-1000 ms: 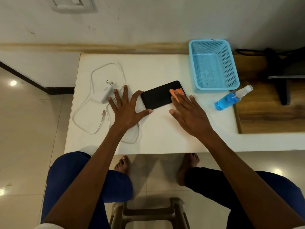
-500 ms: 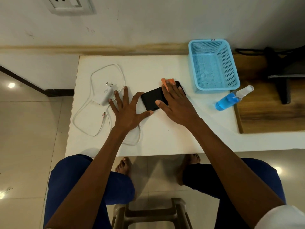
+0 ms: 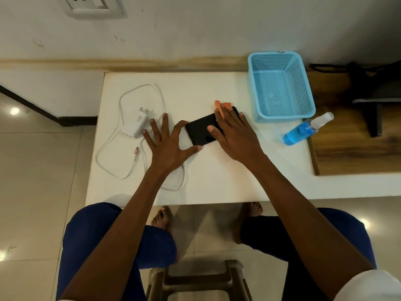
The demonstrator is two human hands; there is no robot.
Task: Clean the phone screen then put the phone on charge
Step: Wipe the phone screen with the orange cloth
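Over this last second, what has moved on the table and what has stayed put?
The right hand slid the orange cloth across the black phone, from its near right part to its far edge, and now presses it there. The left hand stayed flat, bracing the phone's left end. The charger, blue basket and spray bottle did not move.

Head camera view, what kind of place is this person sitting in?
Probably a room in a home: a low white table against a painted wall with a wall socket, glossy floor tiles, and a plastic stool under the barefoot person.
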